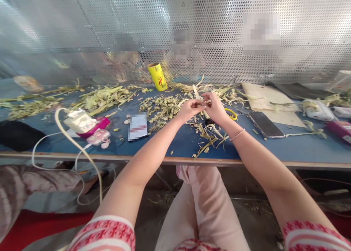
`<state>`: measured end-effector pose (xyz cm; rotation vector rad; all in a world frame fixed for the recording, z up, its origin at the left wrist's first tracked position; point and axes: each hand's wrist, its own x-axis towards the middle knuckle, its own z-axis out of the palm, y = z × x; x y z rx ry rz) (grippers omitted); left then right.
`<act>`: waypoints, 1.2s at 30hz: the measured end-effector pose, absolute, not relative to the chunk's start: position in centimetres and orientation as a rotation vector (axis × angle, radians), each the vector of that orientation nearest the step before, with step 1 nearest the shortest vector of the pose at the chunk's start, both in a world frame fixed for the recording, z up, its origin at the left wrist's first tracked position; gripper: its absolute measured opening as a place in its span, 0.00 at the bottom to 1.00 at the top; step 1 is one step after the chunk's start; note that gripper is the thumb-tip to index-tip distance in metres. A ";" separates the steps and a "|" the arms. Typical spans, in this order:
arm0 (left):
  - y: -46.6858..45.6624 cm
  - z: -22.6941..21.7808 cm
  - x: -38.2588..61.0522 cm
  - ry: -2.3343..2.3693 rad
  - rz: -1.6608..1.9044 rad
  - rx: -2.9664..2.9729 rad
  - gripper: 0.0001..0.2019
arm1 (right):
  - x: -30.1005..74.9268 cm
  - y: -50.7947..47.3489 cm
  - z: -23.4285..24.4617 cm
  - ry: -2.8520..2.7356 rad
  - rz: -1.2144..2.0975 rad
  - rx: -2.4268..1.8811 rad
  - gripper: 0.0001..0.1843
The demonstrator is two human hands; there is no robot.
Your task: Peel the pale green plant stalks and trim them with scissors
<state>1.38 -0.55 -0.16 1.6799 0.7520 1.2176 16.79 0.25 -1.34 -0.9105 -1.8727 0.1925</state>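
Both my hands meet over the middle of the blue table. My left hand is closed in a pinch on a pale peeled stalk that slants up and to the left. My right hand is closed too, with its fingers wrapped round the same stalk lower down. A dark handle end, perhaps of a small knife, shows below my right hand. Green and yellow peelings lie scattered beneath and around both hands.
A yellow roll stands at the back. A phone lies right of my hands, near a yellow band and cardboard. A white cable, charger and pink case sit left. A perforated metal screen backs the table.
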 end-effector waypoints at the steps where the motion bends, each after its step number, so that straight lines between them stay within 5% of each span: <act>1: -0.6 -0.1 1.4 0.750 1.229 1.675 0.13 | 16.7 0.1 -1.3 -1.880 0.173 -0.906 0.23; 13: -0.5 -0.4 1.5 0.677 1.344 1.918 0.24 | 16.1 -0.2 -1.7 -2.061 -0.094 -0.918 0.34; 25: 0.1 -0.6 1.6 0.781 1.352 1.911 0.15 | 16.2 0.2 -1.7 -1.923 0.187 -0.963 0.38; 32: 0.0 -0.5 1.5 0.807 1.338 1.815 0.12 | 16.5 -0.1 -0.4 -1.504 0.722 -1.062 0.17; 36: -0.3 -0.4 1.6 0.817 1.305 1.790 0.09 | 16.1 -0.7 0.1 -1.417 0.840 -1.061 0.14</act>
